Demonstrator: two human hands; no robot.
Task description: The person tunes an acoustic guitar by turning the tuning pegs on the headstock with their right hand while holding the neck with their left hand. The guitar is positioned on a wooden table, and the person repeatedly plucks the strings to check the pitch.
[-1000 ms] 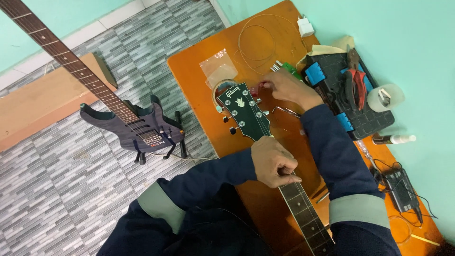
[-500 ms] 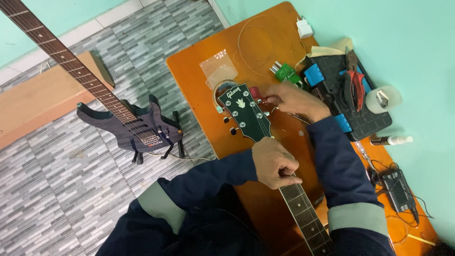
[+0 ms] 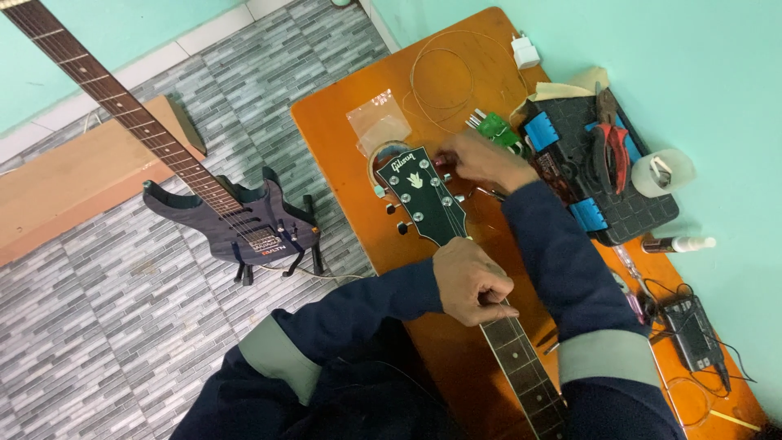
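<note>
Your left hand (image 3: 471,281) is clenched around the guitar neck (image 3: 509,342) just below the headstock (image 3: 422,195), fingers wrapped over the top of the fretboard. That grip looks like it's there to pin the neck flat and stop it rolling while the other hand works at the tuners.

Your right hand (image 3: 481,161) sits at the far edge of the headstock, fingers pinched in at the tuner posts on that side. Can't tell whether they're gripping a peg, a string end or a small tool; the hand covers the contact point.

The guitar lies face up along the orange wooden table (image 3: 342,138), headstock pointing away from you, neck running back toward your lap. Body is out of view.

How it looks: black glossy headstock, light inlay in the middle, six silver tuner posts in two rows of three, tuner buttons sticking out on the floor side. Dark fretboard with light dot markers and metal frets.

Close by, placed within reach of your right hand:
- coiled guitar string (image 3: 456,77), loose on the table beyond the headstock
- clear plastic packet (image 3: 377,121), just beside the headstock tip
- green tool (image 3: 494,130), touching or nearly touching your right hand
- black tool tray (image 3: 607,175) with red-handled pliers (image 3: 609,143), against the wall

A second, dark blue electric guitar (image 3: 236,216) stands on the tiled floor, well apart.
</note>
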